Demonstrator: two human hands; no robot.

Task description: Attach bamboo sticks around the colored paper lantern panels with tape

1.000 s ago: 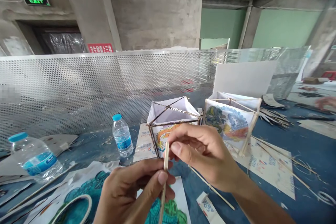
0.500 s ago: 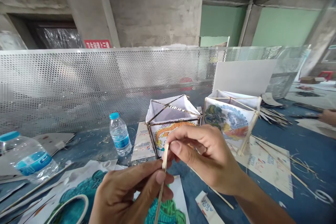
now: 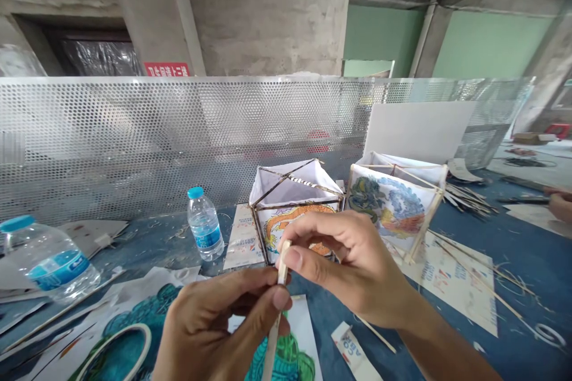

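Between my two hands is a thin pale wooden strip [image 3: 270,348], probably bamboo, slanting up from the bottom edge. My left hand [image 3: 218,321] pinches it partway along with thumb and forefinger. At its upper end, my right hand [image 3: 335,268] grips the tip between thumb and fingers. Just behind my hands stands a paper lantern with a dark stick frame [image 3: 298,207] and an orange dragon drawing. To its right is a second lantern [image 3: 388,205] with pale sticks and a blue, green and orange picture. Under my hands lies a sheet with a green-and-teal drawing [image 3: 286,357].
Two water bottles [image 3: 204,229] [image 3: 49,262] stand at the left. A roll of tape [image 3: 143,345] lies on painted paper. Loose sticks [image 3: 469,199], cardboard sheets [image 3: 465,294] and scraps cover the right. A perforated metal screen [image 3: 156,143] runs behind. Another person's hand [image 3: 560,205] shows far right.
The strip has turned slightly, showing a broader face below my left thumb. My fingers have shifted a little around its upper end, and the view has moved slightly.
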